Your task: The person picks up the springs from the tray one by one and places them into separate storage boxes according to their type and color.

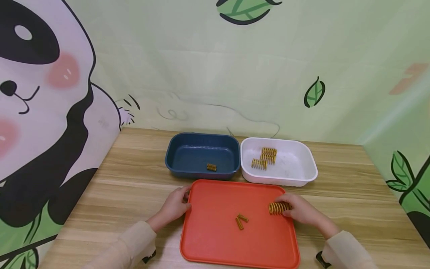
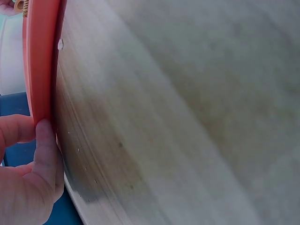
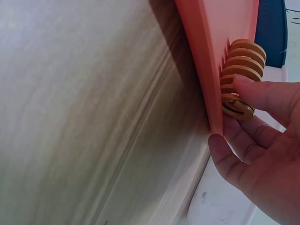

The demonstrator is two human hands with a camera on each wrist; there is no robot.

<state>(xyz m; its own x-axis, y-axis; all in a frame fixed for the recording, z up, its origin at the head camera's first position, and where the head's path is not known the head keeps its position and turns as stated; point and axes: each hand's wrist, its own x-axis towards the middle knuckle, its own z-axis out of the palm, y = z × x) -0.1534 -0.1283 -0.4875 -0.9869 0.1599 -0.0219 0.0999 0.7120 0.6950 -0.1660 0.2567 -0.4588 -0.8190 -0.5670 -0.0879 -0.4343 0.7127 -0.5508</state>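
A red tray [image 1: 215, 243] lies on the wooden table. My left hand [image 1: 174, 203] is at its left edge; in the left wrist view, thumb and finger pinch the tray rim [image 2: 42, 70]. Over the tray's right side, my right hand [image 1: 300, 210] grips a large yellow coil spring [image 1: 277, 208]. In the right wrist view the thumb presses on the spring's coils [image 3: 243, 61], and a lower fingertip is right at the tray's edge. Two small thin springs, one [image 1: 243, 218] above the other [image 1: 239, 223], lie near the tray's middle.
Behind the tray, a dark blue bin [image 1: 188, 155] holds small springs [image 1: 211, 167]. Beside it on the right, a white bin [image 1: 295, 164] contains several medium springs [image 1: 259, 164]. A printed cloth backdrop [image 1: 188, 74] rises behind the table [image 1: 134, 168].
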